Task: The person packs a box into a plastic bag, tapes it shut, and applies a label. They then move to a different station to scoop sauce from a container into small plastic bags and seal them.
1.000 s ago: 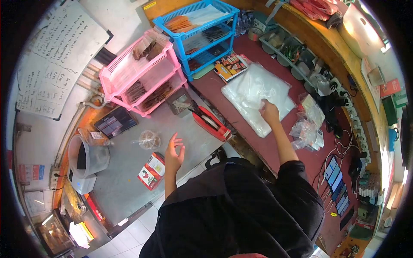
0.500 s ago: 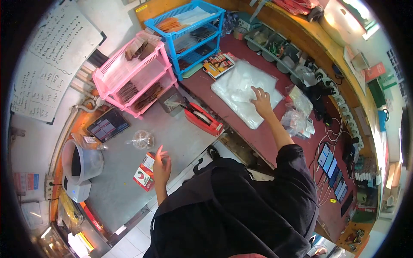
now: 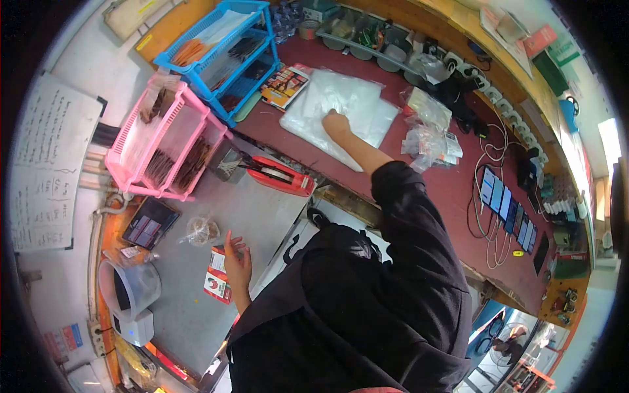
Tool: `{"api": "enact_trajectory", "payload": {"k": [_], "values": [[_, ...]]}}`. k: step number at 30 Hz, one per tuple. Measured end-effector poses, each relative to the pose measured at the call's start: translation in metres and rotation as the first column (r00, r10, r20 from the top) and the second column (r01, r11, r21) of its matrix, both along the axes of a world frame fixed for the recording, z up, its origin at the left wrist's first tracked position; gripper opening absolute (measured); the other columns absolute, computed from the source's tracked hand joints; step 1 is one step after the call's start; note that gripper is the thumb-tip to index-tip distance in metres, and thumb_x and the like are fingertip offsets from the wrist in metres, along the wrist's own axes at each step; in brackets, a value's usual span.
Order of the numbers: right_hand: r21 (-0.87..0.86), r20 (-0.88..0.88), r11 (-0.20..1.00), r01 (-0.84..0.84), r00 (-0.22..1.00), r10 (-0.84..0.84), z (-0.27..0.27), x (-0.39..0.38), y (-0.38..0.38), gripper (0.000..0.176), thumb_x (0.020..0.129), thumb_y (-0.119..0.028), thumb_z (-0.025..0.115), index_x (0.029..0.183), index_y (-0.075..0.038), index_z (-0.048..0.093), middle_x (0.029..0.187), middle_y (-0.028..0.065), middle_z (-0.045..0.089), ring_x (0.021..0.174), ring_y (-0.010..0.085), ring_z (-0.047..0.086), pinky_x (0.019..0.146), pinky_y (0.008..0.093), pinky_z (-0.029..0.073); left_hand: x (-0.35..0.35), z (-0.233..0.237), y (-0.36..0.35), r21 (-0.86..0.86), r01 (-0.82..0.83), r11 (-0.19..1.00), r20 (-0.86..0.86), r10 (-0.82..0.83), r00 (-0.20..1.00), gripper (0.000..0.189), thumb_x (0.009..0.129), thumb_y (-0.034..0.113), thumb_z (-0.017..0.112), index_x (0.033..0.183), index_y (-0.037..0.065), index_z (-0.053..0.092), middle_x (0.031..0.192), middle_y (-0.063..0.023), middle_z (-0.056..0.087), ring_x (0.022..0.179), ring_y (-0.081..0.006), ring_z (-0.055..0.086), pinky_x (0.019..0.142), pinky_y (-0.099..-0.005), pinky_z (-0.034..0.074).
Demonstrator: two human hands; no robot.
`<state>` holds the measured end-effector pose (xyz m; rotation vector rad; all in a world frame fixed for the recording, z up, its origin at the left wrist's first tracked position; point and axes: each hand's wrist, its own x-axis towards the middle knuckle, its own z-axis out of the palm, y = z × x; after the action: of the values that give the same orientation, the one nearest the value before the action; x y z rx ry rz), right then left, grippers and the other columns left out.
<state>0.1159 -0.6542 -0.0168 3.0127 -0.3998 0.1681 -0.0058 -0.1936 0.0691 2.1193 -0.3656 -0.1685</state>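
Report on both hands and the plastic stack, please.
Right hand on plastic stack, grip unclear. Left hand open by red-and-white packet. Booklet beside stack.

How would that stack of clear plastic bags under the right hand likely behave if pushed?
The plastic bags look thin and limp, so they would probably wrinkle. Their glossy, loosely overlapping sheets may slide apart under the right hand.

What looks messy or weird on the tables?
The cables look odd, looping messily around the phones. The crumpled plastic packets look untidy beside the flatter plastic stack. I can't see any spills.
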Motion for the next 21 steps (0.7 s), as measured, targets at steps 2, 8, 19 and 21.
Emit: {"api": "enact_trajectory", "payload": {"k": [2,8,19,21], "values": [[0.011,-0.023,0.999,0.043,0.999,-0.043,0.006,0.021,0.013,0.016,0.075,-0.005,0.054,0.081,-0.002,0.069,0.084,0.0134,0.064,0.076,0.0273,0.065,0.058,0.0330,0.055,0.005,-0.002,-0.004,0.011,0.014,1.000,0.003,-0.015,1.000,0.062,0.081,-0.001,0.057,0.137,0.009,0.031,0.109,-0.0127,0.057,0.090,-0.0200,0.059,0.074,-0.0296,0.047],[0.001,-0.369,0.999,-0.045,0.929,0.042,0.034,0.014,0.057,0.017,0.079,-0.008,0.056,0.085,-0.010,0.071,0.089,0.0070,0.069,0.086,0.0210,0.066,0.064,0.0348,0.053,0.020,0.004,-0.029,0.020,0.058,0.998,0.066,-0.059,0.996,0.063,0.080,-0.002,0.057,0.137,0.009,0.032,0.109,-0.0136,0.057,0.090,-0.0212,0.060,0.079,-0.0319,0.046],[0.100,-0.445,0.994,-0.048,0.891,0.088,0.019,0.046,-0.046,0.031,0.078,-0.014,0.055,0.106,-0.004,0.063,0.115,0.0160,0.060,0.104,0.0309,0.060,0.084,0.0452,0.048,0.005,-0.020,-0.030,0.073,0.020,0.997,0.141,-0.030,0.990,0.068,0.075,0.005,0.062,0.137,0.011,0.034,0.104,-0.0079,0.060,0.089,-0.0210,0.060,0.077,-0.0338,0.048],[0.124,-0.466,0.992,0.032,0.884,0.030,0.013,0.048,-0.059,0.036,0.077,-0.019,0.056,0.110,-0.004,0.061,0.113,0.0187,0.060,0.106,0.0325,0.058,0.089,0.0457,0.045,-0.007,-0.018,-0.022,0.113,0.008,0.994,0.089,-0.019,0.996,0.066,0.077,0.008,0.062,0.137,0.012,0.034,0.104,-0.0077,0.060,0.089,-0.0211,0.061,0.078,-0.0348,0.048]]}}
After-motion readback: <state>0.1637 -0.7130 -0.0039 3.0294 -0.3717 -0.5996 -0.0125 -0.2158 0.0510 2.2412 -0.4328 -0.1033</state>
